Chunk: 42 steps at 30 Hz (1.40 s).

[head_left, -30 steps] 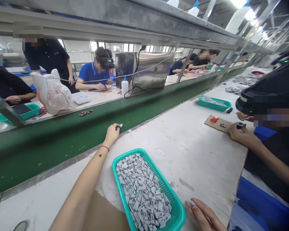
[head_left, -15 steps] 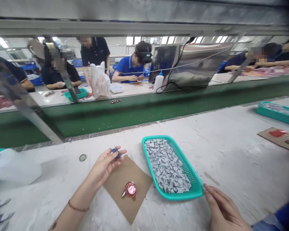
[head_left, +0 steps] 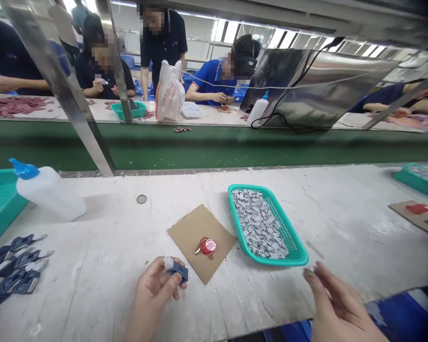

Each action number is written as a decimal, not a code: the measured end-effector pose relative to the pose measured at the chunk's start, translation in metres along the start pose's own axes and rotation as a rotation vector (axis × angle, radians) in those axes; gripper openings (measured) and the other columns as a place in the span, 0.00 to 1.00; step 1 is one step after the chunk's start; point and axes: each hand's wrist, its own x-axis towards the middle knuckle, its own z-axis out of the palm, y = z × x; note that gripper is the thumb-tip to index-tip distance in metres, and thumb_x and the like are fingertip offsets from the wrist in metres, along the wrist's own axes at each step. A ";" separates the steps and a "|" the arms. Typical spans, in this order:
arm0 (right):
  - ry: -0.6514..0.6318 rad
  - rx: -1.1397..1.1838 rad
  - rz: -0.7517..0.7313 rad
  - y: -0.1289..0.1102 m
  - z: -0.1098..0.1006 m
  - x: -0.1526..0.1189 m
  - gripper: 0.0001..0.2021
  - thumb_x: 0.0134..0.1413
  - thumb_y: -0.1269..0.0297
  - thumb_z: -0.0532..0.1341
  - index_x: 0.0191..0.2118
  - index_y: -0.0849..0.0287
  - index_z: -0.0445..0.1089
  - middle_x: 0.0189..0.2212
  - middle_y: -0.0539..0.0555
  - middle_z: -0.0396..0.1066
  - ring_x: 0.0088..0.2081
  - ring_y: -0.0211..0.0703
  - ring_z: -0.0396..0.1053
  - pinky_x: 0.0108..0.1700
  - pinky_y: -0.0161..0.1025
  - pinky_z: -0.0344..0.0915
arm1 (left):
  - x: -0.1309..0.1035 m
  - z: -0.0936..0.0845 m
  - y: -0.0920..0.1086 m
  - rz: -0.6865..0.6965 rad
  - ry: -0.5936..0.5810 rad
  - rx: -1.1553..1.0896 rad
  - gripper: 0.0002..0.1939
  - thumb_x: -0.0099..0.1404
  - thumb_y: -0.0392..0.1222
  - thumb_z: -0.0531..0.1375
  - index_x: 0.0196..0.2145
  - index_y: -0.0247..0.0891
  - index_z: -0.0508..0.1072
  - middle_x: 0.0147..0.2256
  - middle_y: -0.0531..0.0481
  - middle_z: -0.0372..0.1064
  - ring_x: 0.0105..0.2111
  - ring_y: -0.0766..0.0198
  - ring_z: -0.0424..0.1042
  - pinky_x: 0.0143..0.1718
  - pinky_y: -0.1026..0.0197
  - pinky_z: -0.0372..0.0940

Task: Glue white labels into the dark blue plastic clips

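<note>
My left hand point(head_left: 153, 297) is closed on a small dark-blue piece point(head_left: 180, 271), pinched between thumb and fingers, with a whitish bit at its upper left. It is held just off the near-left side of a brown cardboard square point(head_left: 189, 228). On that square sits a small round holder of glossy red stuff point(head_left: 209, 245). My right hand point(head_left: 337, 304) has thumb and forefinger pinched together near the close corner of a green basket point(head_left: 296, 259); whatever is in the pinch is too small to make out. Many small grey pieces point(head_left: 258, 225) fill the basket.
Left on the white table lie several dark-blue pieces with metal hooks point(head_left: 19, 261), a white bottle with blue nozzle point(head_left: 53, 192) and another green basket point(head_left: 0, 218). A bottle cap point(head_left: 141, 199) lies further back. Metal posts point(head_left: 78, 123) rise at left; co-workers sit across a green belt point(head_left: 199, 152).
The view has tilted and shifted. My left hand has moved from the cardboard's far-left edge toward me, still holding the blue piece. My right hand is now slightly apart from the basket corner.
</note>
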 end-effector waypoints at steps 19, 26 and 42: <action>-0.988 0.014 -0.384 -0.086 0.078 0.007 0.11 0.63 0.58 0.59 0.40 0.55 0.79 0.36 0.57 0.74 0.39 0.47 0.74 0.40 0.40 0.71 | -0.004 -0.010 -0.029 0.106 -0.176 0.110 0.08 0.61 0.45 0.66 0.37 0.40 0.78 0.38 0.47 0.74 0.40 0.60 0.73 0.41 0.63 0.69; -1.149 -0.088 -0.550 -0.107 0.085 0.022 0.10 0.61 0.69 0.58 0.38 0.55 0.78 0.37 0.55 0.75 0.37 0.45 0.75 0.37 0.38 0.72 | -0.003 -0.011 -0.026 0.116 -0.210 0.177 0.06 0.64 0.43 0.64 0.38 0.40 0.77 0.38 0.47 0.74 0.39 0.60 0.73 0.41 0.63 0.68; -1.230 -0.131 -0.590 -0.110 0.091 0.032 0.11 0.60 0.70 0.58 0.36 0.54 0.79 0.35 0.54 0.75 0.35 0.44 0.75 0.37 0.39 0.72 | -0.004 -0.012 -0.023 0.107 -0.207 0.201 0.05 0.64 0.40 0.63 0.38 0.40 0.76 0.38 0.48 0.74 0.41 0.60 0.72 0.43 0.62 0.68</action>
